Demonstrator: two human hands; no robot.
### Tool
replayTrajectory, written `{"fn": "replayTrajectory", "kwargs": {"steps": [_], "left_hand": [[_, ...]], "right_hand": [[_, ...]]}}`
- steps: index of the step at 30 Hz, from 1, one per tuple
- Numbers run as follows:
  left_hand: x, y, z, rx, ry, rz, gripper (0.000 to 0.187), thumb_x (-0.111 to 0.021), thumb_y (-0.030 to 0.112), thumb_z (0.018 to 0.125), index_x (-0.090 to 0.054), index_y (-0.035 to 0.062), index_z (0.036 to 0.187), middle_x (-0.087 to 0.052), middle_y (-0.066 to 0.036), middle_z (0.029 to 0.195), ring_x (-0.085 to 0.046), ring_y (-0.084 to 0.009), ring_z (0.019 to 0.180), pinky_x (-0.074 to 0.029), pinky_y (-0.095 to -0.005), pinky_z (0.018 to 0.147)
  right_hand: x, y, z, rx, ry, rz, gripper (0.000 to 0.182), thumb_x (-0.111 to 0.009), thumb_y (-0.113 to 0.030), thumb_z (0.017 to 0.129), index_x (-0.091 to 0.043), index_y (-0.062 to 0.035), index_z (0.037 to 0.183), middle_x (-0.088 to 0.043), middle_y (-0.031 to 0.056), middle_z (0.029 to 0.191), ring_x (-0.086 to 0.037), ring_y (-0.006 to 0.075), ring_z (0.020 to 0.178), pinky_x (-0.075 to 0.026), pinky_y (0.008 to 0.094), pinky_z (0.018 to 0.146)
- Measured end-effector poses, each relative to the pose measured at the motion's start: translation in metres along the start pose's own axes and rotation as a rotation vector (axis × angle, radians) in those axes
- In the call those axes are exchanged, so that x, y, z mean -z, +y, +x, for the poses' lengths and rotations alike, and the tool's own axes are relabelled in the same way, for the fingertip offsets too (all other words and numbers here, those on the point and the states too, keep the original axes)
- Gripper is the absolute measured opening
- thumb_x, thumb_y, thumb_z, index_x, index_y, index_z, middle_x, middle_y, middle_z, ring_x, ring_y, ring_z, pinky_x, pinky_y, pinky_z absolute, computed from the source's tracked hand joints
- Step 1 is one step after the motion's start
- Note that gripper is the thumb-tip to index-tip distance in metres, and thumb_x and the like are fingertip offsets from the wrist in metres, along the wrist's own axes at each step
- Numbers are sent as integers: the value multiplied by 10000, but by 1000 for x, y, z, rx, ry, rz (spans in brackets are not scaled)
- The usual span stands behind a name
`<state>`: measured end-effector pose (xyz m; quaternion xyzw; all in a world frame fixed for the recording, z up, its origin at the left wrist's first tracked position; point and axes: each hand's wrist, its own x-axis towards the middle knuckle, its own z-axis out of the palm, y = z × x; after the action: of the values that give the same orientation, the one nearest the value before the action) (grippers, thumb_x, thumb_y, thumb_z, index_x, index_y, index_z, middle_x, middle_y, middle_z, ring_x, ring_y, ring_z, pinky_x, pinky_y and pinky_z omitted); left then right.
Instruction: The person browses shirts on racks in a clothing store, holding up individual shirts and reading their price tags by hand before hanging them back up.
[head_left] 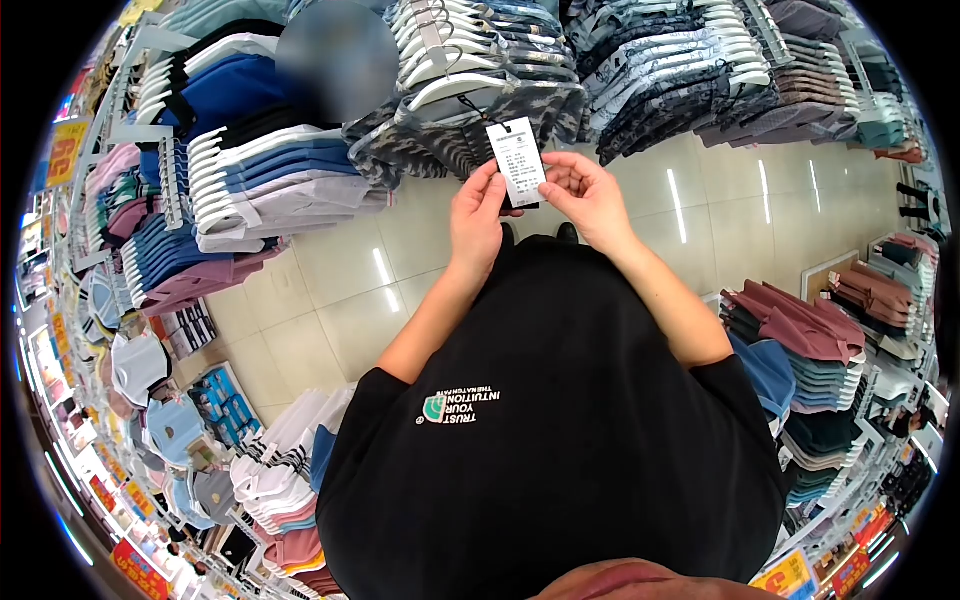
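Observation:
A white price tag [517, 160] with lines of small print hangs by a dark cord from a camouflage-patterned garment [440, 128] on a white hanger [462, 90]. My left hand [479, 212] pinches the tag at its lower left edge, thumb in front. On the other side, my right hand [588, 198] grips the lower right edge between thumb and fingers. A dark layer shows just behind the tag's bottom edge. The tag's face is turned toward me; its print is too small to read.
Racks of hanging clothes surround me: blue and grey garments [285, 185] at left, dark patterned ones [680, 80] at right. Folded-looking mauve garments [795, 320] hang behind my right arm. Caps [172, 425] line the far left. Pale tiled floor [330, 280] lies between the racks.

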<state>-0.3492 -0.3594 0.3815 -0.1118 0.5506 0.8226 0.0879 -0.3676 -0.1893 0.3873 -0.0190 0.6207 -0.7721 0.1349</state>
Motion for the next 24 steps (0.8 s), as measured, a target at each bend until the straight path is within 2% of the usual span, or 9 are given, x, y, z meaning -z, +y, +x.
{"fn": "replayTrajectory", "kwargs": {"steps": [17,24], "left_hand": [[-6,1,5,45,-16,4,313,-491,187,1010,-576,36,1272,-673,-21,1052,-631,-90,885,-510,-233,658],[-7,4,4,60,-33,55,271,-502,187,1004,-608,15,1186,-693,-40,965,-638,-96,729,-472,-211,599]], "right_hand": [[6,0,5,26,27,0,321,-630,28,883,-562,41,1197,-660,56,955,-622,73,839,-507,212,760],[6,-3,5,-20,21,28,319,-621,22,890,-555,48,1201,-662,64,957,-628,79,831,-515,223,762]]}}
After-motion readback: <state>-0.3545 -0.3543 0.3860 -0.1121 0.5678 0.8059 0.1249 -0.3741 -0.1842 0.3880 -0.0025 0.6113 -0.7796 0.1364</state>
